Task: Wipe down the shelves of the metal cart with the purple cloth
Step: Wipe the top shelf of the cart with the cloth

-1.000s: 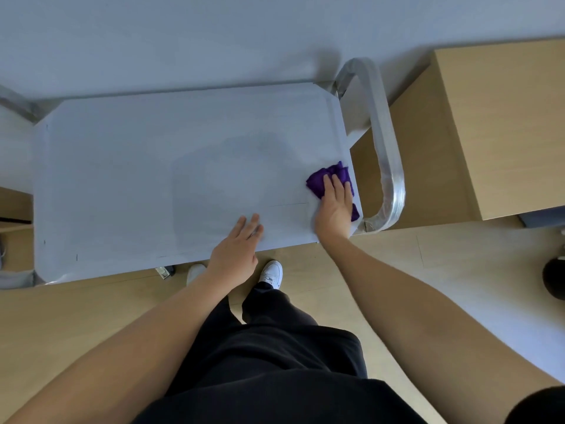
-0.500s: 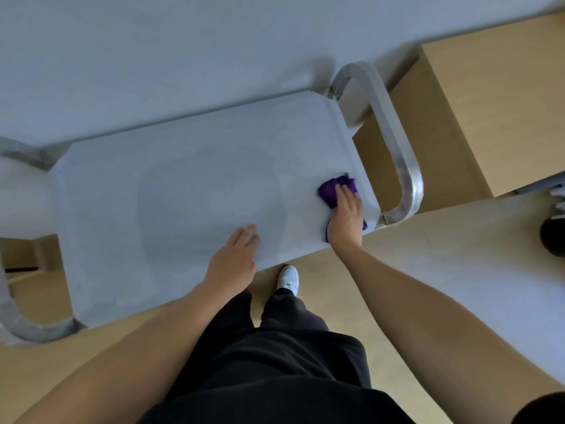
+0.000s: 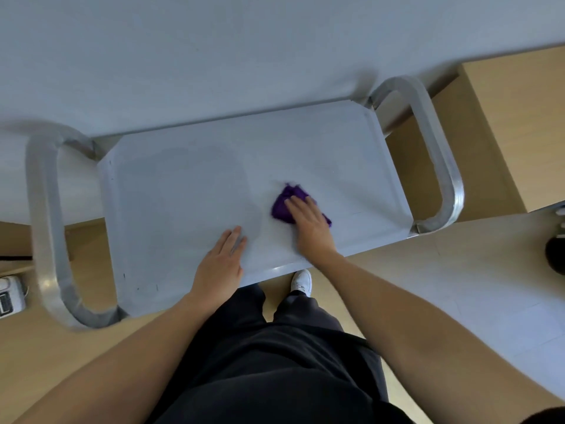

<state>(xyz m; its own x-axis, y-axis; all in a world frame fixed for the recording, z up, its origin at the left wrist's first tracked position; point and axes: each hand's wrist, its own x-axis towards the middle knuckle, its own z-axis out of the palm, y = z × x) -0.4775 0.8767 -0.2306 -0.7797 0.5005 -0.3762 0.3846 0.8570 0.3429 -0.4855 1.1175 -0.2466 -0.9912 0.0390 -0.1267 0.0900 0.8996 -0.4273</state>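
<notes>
Against a pale wall (image 3: 214, 50), the metal cart (image 3: 441, 166) is carrying the bunched purple cloth (image 3: 282, 206) on its top shelf (image 3: 183, 194), right of the middle, where the right hand (image 3: 308, 228) is pressing it down with straight fingers while the left hand (image 3: 220, 267) is resting flat and empty just beside, apart from the cloth.

Matt, smooth grey metal top shelf (image 3: 183, 194); brushed shiny metal handles (image 3: 440, 154); crumpled soft purple cloth (image 3: 282, 205); pale wood-look cabinet (image 3: 516, 123) at upper right
</notes>
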